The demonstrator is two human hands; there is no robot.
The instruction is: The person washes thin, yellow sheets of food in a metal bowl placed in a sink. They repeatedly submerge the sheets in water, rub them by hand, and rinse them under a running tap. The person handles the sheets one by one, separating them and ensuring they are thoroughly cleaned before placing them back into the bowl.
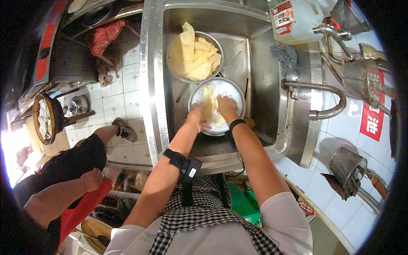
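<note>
Inside a deep steel sink, a round metal basin [217,130] holds whitish liquid and pale yellow pieces [209,103]. My left hand [197,116] is over the basin's left side, fingers spread, next to the yellow pieces. My right hand [226,106] is at their right side, fingertips down in the liquid; whether it grips a piece cannot be told. A second metal bowl [221,52], touching or close to the basin at its far side, is heaped with flat yellow sheets [200,59] that look like tofu skin. Straps with small devices are on both my forearms.
A curved faucet [331,87] rises at the sink's right. A steel-wool scourer [283,55] and a plastic jug [296,24] stand on the right ledge. Wire strainers [360,78] hang by the tiled wall. At the left, another person [68,188] stands on the tiled floor near a stove.
</note>
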